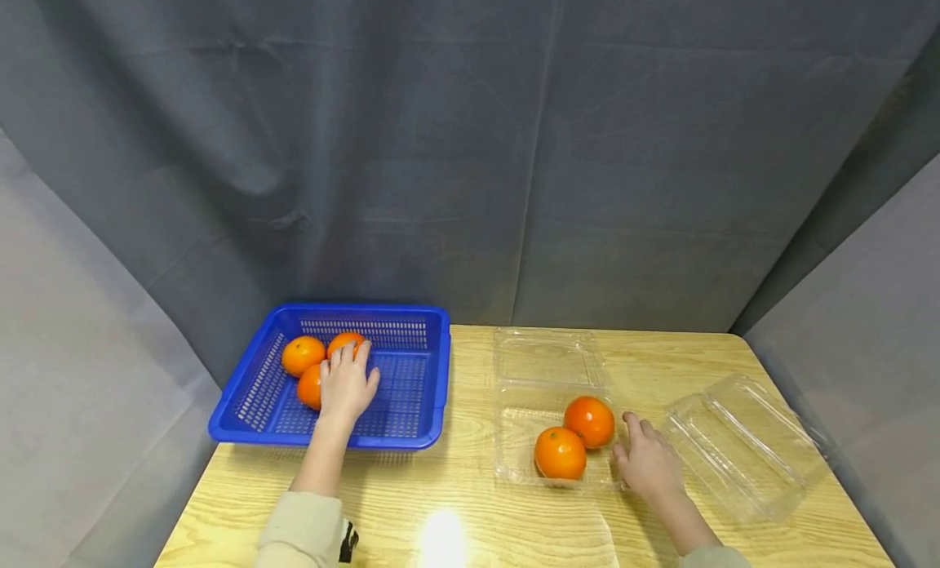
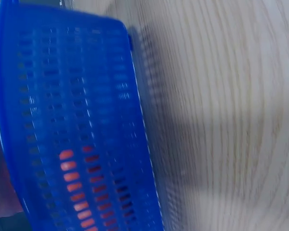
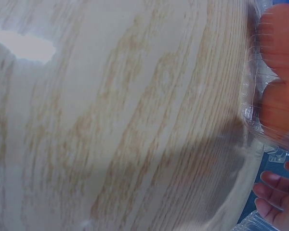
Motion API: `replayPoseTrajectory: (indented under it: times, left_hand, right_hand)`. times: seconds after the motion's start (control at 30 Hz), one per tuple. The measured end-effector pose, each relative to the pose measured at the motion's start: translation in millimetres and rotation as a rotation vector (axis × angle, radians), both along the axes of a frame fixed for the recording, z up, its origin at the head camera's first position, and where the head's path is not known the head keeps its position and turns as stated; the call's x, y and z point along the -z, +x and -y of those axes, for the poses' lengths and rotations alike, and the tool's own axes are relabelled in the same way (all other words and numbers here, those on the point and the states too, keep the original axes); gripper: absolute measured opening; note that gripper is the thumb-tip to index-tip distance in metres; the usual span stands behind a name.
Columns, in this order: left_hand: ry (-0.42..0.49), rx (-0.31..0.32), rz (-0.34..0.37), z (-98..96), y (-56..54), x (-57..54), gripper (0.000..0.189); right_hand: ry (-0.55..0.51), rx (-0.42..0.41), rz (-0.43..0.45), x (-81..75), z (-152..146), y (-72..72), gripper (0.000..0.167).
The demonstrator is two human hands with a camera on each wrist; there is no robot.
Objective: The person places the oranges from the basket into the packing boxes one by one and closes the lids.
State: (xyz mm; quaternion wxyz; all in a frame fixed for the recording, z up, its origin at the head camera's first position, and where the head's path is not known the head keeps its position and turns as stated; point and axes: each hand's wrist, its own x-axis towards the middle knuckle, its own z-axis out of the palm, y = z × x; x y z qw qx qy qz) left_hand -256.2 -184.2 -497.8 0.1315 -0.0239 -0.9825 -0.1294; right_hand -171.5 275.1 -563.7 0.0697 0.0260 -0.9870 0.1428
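Observation:
My left hand (image 1: 348, 387) reaches into a blue plastic basket (image 1: 442, 380), its fingers extended over the rear orange (image 1: 342, 338). Close to that hand are a left orange (image 1: 302, 356) and a front orange (image 1: 309, 387), the latter partly covered by it. A clear plastic clamshell box (image 1: 514, 445) lies with its lid folded back, holding a front orange (image 1: 560, 454) and a rear orange (image 1: 590, 422). Beside the box's right edge is my right hand (image 1: 649, 462), fingers loosely bent around nothing. In the left wrist view, orange colour shows through the basket wall (image 2: 77, 96).
Another clear plastic box (image 1: 745, 445) lies right of my right hand, near the table's right edge. The wooden table (image 1: 382, 511) meets a grey curtain (image 1: 411, 184) behind. Pale panels stand on both sides.

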Motion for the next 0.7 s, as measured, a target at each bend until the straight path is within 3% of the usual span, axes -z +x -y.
replayPoseTrajectory:
  times: [0.33,0.7]
  left_hand:
    - [0.072,-0.084,0.124,32.8,-6.3,10.4,0.051]
    - [0.098,-0.139,0.193,50.7,-7.9,14.8,0.057]
  right_hand:
    - [0.004,0.004,0.006,-0.9,0,-0.1,0.049]
    - [0.020,0.001,-0.006,1.3,0,-0.8,0.049]
